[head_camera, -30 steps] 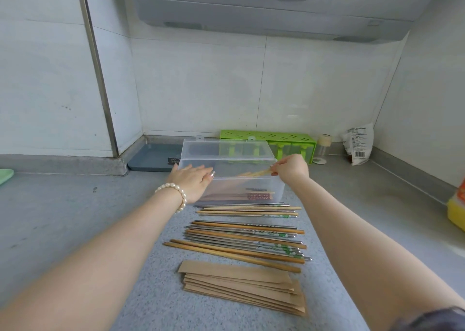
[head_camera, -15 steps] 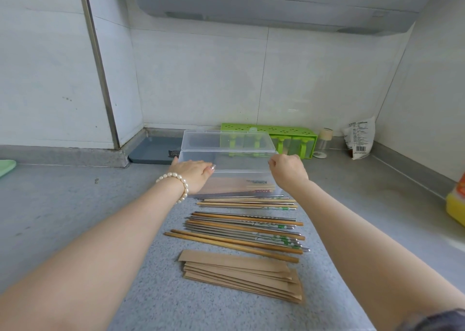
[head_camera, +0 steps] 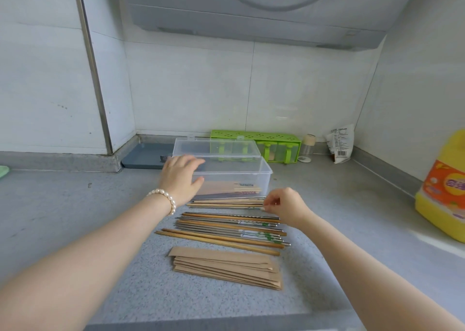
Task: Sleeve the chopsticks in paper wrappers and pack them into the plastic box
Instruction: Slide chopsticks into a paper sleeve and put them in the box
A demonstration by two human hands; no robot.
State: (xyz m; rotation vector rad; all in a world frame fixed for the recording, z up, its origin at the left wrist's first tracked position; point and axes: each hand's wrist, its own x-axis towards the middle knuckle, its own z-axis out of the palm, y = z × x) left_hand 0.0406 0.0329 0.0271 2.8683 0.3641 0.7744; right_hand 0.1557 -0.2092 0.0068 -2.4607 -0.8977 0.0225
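A clear plastic box [head_camera: 266,177] stands open on the grey counter, its lid tipped back. Sleeved chopsticks [head_camera: 226,188] lie inside on its floor. My left hand [head_camera: 180,177] rests against the box's left front corner, fingers spread. Just in front of the box lies a row of loose wooden and metal chopsticks [head_camera: 226,226]. My right hand [head_camera: 284,206] hovers at the right ends of the farthest pair, thumb and fingers pinched close at their tips; a firm grip is not clear. A stack of brown paper wrappers [head_camera: 226,266] lies nearest me.
A green seasoning rack [head_camera: 256,139] sits behind the box against the wall, with a small jar [head_camera: 308,148] and a white packet [head_camera: 341,143] to its right. A yellow oil bottle [head_camera: 442,187] stands at the right. A blue tray [head_camera: 146,155] lies in the back-left corner.
My right hand left the box's right rim and came down toward me to the ends of the farthest loose chopsticks. The left hand stayed at the box.
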